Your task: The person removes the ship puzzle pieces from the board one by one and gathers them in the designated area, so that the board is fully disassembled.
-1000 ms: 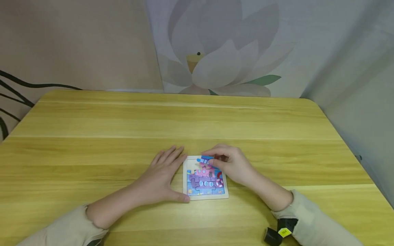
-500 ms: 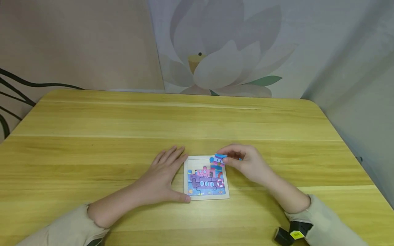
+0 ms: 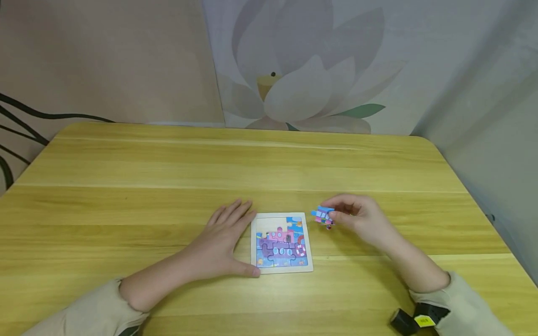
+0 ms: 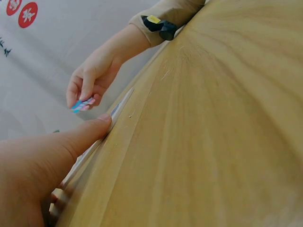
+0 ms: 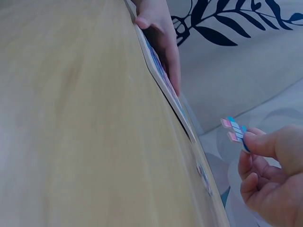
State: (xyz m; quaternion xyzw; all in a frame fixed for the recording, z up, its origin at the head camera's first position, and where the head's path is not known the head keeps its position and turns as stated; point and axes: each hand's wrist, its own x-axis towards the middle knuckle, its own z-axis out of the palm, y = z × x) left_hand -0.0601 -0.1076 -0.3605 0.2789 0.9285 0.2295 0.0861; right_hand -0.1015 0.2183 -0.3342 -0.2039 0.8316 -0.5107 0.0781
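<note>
In the head view a small jigsaw puzzle (image 3: 282, 249) in a pale square frame lies on the table, showing a pink and purple ship. Bare pale backing (image 3: 269, 225) shows at its upper left. My left hand (image 3: 218, 245) rests along the left side, fingers spread, thumb touching the lower left corner. Right of the puzzle, my right hand (image 3: 361, 219) pinches a blue and pink puzzle piece (image 3: 322, 214) with windows between thumb and fingers. The right wrist view shows this held piece (image 5: 233, 130) raised above the table. Below it another piece (image 5: 203, 179) lies on the tabletop.
A wooden table (image 3: 168, 158) spreads around the puzzle. Behind it hangs a pale backdrop (image 3: 302, 60) with a large flower print. A black device (image 3: 424, 315) with a yellow label is worn on the right wrist.
My right hand has carried the windowed puzzle piece from above the top of the puzzle rightward, past the frame's edge. The left hand has stayed by the frame.
</note>
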